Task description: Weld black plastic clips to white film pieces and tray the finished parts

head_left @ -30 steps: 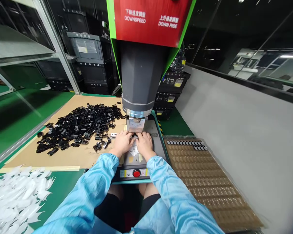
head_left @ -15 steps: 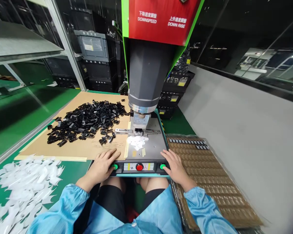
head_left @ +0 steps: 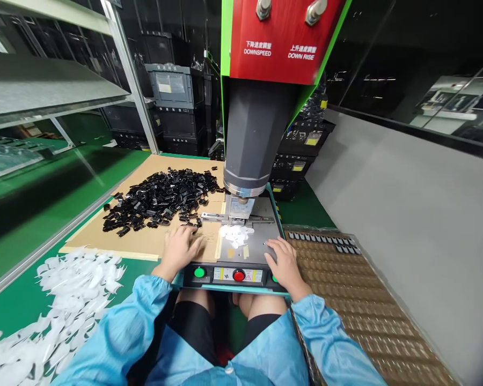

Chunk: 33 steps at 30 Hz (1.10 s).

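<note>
My left hand (head_left: 178, 247) is over the cardboard, fingers apart, its fingertips beside the near edge of a pile of black plastic clips (head_left: 161, 198). Whether it touches one of them I cannot make out. My right hand (head_left: 285, 264) is open above the right edge of the grey machine plate (head_left: 261, 236), partly covering the right green button (head_left: 274, 279). The left green button (head_left: 199, 272) is uncovered. In the middle, the press's metal head (head_left: 241, 206) is down at the metal fixture (head_left: 214, 216). Small white pieces (head_left: 236, 235) lie on the plate in front of it.
A heap of white plastic pieces (head_left: 80, 284) covers the green table at left. On the right is a brown tray (head_left: 330, 289) with rows of slots, several grey parts at its far end. A red button (head_left: 239, 275) sits on the front panel. Crates (head_left: 177, 91) stack behind.
Both hands have lifted off the green buttons. My left hand has gone forward toward the black clips, my right slightly forward over the plate. The press head has come down onto the fixture.
</note>
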### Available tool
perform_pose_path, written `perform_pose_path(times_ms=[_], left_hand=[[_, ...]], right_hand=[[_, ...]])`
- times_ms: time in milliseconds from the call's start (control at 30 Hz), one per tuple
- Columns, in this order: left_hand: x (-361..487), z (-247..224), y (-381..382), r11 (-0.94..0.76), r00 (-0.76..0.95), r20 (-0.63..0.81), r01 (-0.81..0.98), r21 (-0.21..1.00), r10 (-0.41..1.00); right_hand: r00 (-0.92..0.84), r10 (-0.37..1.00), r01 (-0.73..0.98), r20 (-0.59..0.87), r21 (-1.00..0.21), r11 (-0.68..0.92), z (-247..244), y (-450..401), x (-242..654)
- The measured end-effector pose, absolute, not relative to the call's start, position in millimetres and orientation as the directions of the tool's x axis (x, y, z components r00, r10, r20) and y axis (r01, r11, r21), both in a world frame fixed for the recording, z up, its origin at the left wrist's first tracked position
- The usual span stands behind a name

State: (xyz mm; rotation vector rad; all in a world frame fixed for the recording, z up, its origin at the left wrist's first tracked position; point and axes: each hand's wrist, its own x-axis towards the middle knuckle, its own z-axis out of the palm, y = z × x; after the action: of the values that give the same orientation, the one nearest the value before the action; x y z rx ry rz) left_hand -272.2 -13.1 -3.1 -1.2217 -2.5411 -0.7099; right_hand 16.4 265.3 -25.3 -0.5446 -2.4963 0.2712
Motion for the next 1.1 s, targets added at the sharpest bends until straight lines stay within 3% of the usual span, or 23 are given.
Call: perform_pose_path(times_ms=[100, 300, 433, 600, 733, 933, 1100], left_hand=[[-297, 5, 18, 0.633, -0.672, 0.445, 0.729, 0.259, 0.592], [-309, -1, 50, 0.601, -0.636, 0.383, 0.768, 0.222, 0.67], [-299, -4, 39, 0.534, -0.591, 0.372, 0.806, 0.254, 0.716], [-302, -2, 8, 0.644, -0.673, 0.425, 0.728, 0.235, 0.605], [-304, -7, -2, 0.646, -0.664, 0.408, 0.735, 0.203, 0.627], [-292, -9, -5, 0.576, -0.625, 0.382, 0.779, 0.248, 0.681], [-316, -10, -39, 0.631, -0.717, 0.394, 0.695, 0.345, 0.575]], right_hand=[[-0.702, 0.479, 0.337, 0.526, -0.347, 0.875, -27, 263, -18], [-0.672, 0.516, 0.382, 0.532, -0.348, 0.856, -35, 261, -34], [-0.674, 0.507, 0.374, 0.538, -0.343, 0.862, -37, 261, -29], [-0.66, 0.501, 0.371, 0.56, -0.337, 0.865, -39, 260, -31], [-0.657, 0.499, 0.373, 0.565, -0.332, 0.866, -39, 260, -31], [-0.663, 0.49, 0.369, 0.566, -0.322, 0.872, -35, 258, -29], [-0.659, 0.494, 0.367, 0.567, -0.331, 0.87, -36, 259, -30]])
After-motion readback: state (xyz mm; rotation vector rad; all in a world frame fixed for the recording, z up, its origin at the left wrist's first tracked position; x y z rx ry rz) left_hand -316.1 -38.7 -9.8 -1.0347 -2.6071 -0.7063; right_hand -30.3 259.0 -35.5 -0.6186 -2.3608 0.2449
